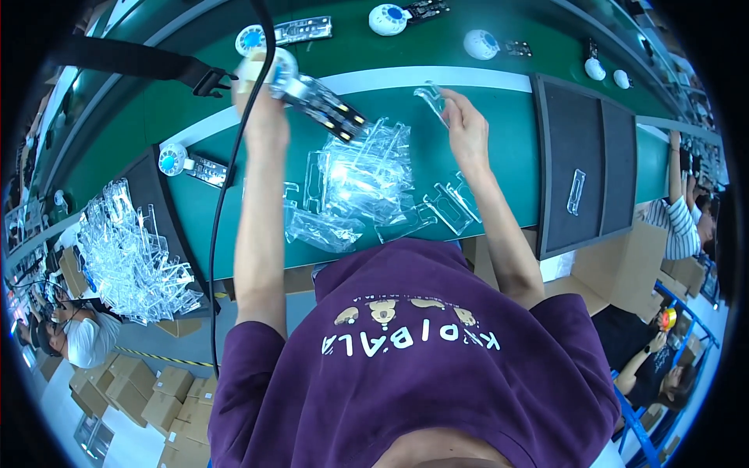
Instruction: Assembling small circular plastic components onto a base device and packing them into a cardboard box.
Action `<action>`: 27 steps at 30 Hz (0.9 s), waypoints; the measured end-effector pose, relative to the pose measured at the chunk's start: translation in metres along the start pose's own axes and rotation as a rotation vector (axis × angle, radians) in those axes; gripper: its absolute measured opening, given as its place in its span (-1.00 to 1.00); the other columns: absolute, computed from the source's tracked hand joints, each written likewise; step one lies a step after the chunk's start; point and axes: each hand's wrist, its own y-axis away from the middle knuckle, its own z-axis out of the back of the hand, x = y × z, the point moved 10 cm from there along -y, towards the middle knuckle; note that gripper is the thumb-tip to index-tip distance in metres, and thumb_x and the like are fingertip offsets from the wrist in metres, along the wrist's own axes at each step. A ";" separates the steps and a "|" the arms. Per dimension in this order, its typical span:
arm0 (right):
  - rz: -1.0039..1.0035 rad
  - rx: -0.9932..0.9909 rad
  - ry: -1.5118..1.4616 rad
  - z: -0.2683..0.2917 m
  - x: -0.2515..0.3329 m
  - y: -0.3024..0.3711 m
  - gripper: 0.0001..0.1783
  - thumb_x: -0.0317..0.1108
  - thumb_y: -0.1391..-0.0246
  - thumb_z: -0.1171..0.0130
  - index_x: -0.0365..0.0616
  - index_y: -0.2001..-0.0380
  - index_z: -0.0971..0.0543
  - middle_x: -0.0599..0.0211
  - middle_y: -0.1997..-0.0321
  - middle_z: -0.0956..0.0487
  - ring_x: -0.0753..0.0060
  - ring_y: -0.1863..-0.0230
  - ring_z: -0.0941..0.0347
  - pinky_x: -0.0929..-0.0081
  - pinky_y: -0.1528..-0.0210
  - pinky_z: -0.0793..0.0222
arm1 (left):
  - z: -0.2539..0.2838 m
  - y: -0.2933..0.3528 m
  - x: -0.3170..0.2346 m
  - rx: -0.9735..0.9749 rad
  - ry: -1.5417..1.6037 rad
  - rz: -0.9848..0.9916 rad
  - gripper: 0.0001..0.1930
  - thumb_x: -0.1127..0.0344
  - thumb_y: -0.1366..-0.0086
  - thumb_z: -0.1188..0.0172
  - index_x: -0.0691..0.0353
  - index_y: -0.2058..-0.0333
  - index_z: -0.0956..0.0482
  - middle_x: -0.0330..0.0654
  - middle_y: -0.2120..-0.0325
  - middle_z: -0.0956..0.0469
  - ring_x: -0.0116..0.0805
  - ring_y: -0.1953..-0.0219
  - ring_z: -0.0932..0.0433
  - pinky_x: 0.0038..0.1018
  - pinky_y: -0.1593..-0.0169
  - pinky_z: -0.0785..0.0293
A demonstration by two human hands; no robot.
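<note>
My left hand [264, 105], blurred by motion, is closed round a white round-headed device; its dark circuit board strip [324, 108] points down to the right, over the pile. Between the pinched fingers of my right hand [468, 132] is a clear plastic frame [430, 103], raised above the green bench [499, 117]. A heap of clear plastic frames [367, 168] in loose film lies between my forearms. Several more clear frames [451, 210] rest near the bench's front edge, beside my right forearm. Left of my left wrist lies another white device with a circuit board [173, 160].
Several similar white devices [388, 19] line the raised green shelf at the back. A dark divided tray [620, 171] on the right holds one clear frame [576, 192]. Clear frames fill a pile [133, 253] at the left. A black cable [216, 257] hangs past my left arm.
</note>
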 end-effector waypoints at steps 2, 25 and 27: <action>0.233 -0.062 0.127 0.010 0.047 0.011 -0.68 -0.24 -0.05 -0.05 -0.06 0.12 -0.47 0.19 0.38 -0.46 0.19 0.36 -0.43 0.32 0.29 -0.34 | -0.024 0.020 0.020 -0.036 -0.056 0.030 -0.47 0.25 -0.08 -0.25 0.35 0.06 -0.23 -0.16 0.25 -0.40 -0.42 0.25 -0.44 -0.53 0.24 -0.40; 0.594 -0.075 0.392 -0.028 0.113 0.046 -0.35 -0.18 0.06 -0.18 -0.22 -0.09 -0.28 0.10 0.29 -0.34 0.12 0.28 -0.30 0.24 0.29 -0.30 | -0.082 0.055 0.024 -0.065 -0.122 -0.085 -0.44 0.19 -0.14 -0.21 0.35 0.00 -0.17 -0.10 0.18 -0.37 -0.42 0.13 -0.38 -0.54 0.11 -0.35; 0.558 -0.055 0.278 -0.023 0.107 0.042 -0.35 -0.17 0.06 -0.18 -0.19 -0.10 -0.29 0.12 0.30 -0.35 0.13 0.30 -0.31 0.24 0.30 -0.30 | -0.088 0.056 0.015 0.002 -0.029 -0.162 -0.46 0.18 -0.16 -0.19 0.35 0.00 -0.18 -0.10 0.13 -0.37 -0.39 0.11 -0.39 -0.52 0.09 -0.36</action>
